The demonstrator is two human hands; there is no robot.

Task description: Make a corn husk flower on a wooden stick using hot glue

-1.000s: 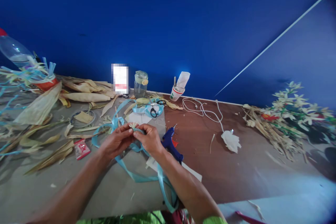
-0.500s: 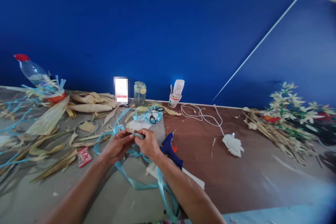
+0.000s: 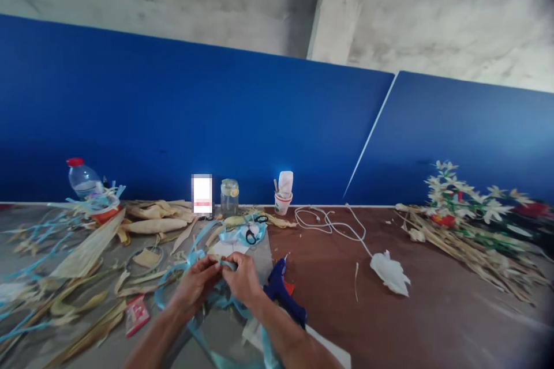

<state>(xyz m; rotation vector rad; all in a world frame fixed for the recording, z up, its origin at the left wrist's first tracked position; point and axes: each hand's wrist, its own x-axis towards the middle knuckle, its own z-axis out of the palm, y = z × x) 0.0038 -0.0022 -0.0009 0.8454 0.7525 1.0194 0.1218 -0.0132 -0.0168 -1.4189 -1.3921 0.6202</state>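
Note:
Side by side over the table, my left hand [image 3: 199, 281] and my right hand [image 3: 243, 281] are both closed, fingertips nearly meeting. Between them is a light-blue ribbon [image 3: 228, 264], pinched by my right thumb and fingers. A small pale piece, apparently dried husk [image 3: 216, 258], shows at the left fingertips; fingers cover much of it. Loops of the same ribbon hang below my hands and lie around them. Black-handled scissors [image 3: 250, 236] rest on a light-blue bundle just beyond. Close to my right forearm lies a blue glue gun [image 3: 283, 294].
Dried husks [image 3: 156, 226] and a red packet [image 3: 137, 315] spread across the left. Along the blue partition stand a jar [image 3: 229, 199], a paper cup [image 3: 283, 204] and a tilted bottle [image 3: 84, 180]. A white cable [image 3: 331, 223] and white artificial flowers [image 3: 452, 193] are on the right.
My view has tilted up, so the table sits lower and the wall above the partition shows. Both hands keep their pinch on the ribbon and pale piece, with little change between them.

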